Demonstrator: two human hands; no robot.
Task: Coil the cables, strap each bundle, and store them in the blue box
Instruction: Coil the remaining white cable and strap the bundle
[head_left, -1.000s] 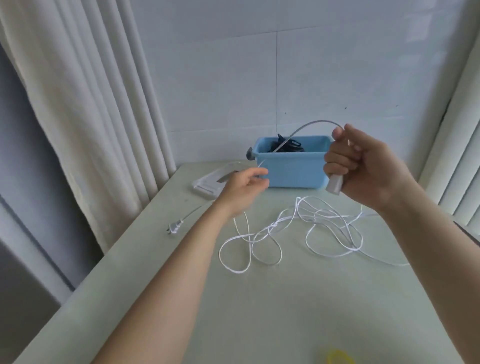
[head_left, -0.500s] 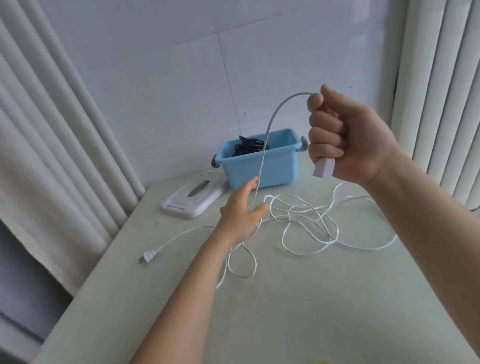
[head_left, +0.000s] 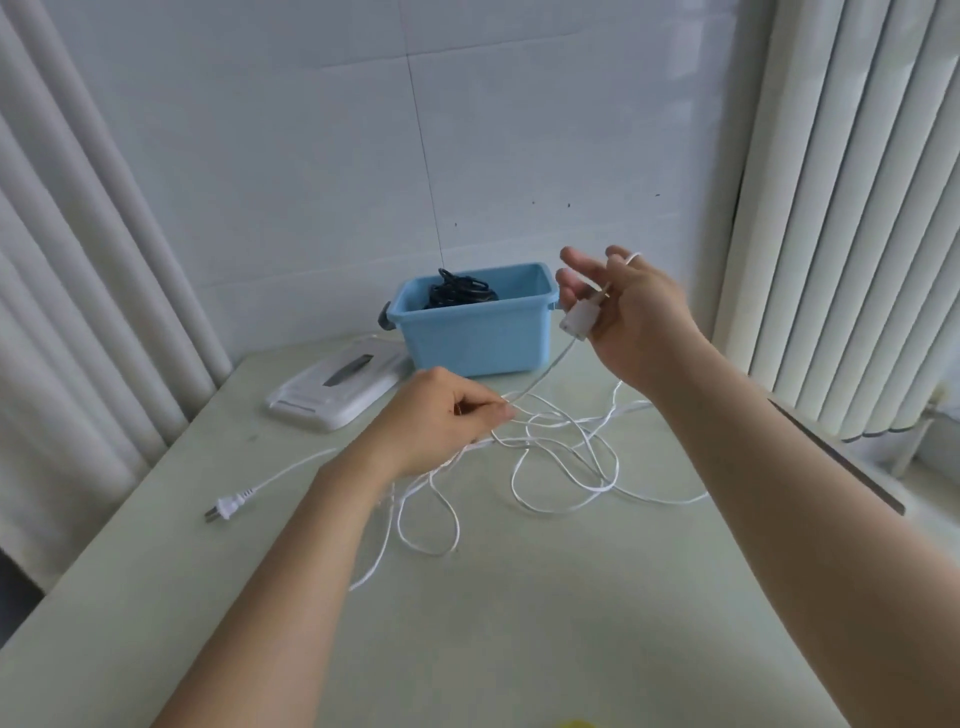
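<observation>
A long white cable (head_left: 563, 470) lies in loose tangled loops on the pale green table. Its two-pin plug (head_left: 227, 506) rests at the left. My right hand (head_left: 631, 317) is raised beside the blue box (head_left: 470, 332) and holds the cable's white block end (head_left: 579, 314) against the palm, with the forefingers spread. My left hand (head_left: 441, 415) pinches the cable just above the tangle. A black coiled cable (head_left: 460, 293) sits inside the blue box.
A flat white device (head_left: 337, 392) lies left of the box near the wall. Curtains hang on both sides. A yellow object (head_left: 574, 724) peeks in at the bottom edge. The table (head_left: 519, 623) reaches to the wall.
My right hand has lowered and loosened from a fist, its fingers now spread round the white block. My left hand has closed into a pinch on the cable.
</observation>
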